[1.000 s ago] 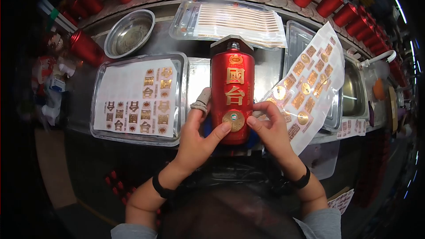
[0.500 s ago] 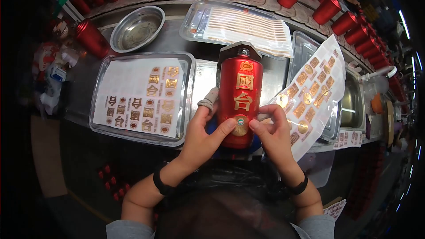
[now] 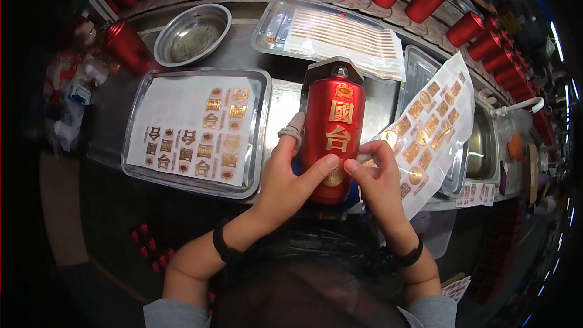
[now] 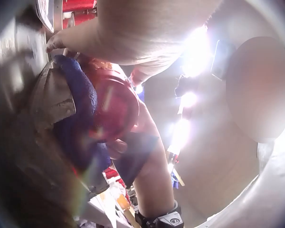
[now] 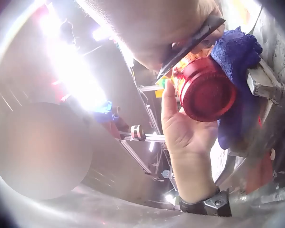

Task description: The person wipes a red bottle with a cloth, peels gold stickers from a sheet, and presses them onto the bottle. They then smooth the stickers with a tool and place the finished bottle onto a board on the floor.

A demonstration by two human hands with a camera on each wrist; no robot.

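While the round gold seal (image 3: 333, 178) showed between the thumbs a moment ago, both thumbs now meet over it. The left hand (image 3: 285, 182) and right hand (image 3: 379, 185) clasp the red bottle (image 3: 337, 121), which lies on the steel bench (image 3: 243, 58). The seal is probably being rubbed flat.

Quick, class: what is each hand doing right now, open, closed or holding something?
Left hand: holds the red bottle, thumb pressing its front.
Right hand: holds the same bottle, thumb on its front too.

Glossy red bottle (image 3: 331, 140) with two large gold characters, lying on its back on blue cloth (image 5: 237, 52), neck pointing away; round gold sticker (image 3: 333, 179) near its base, partly hidden.
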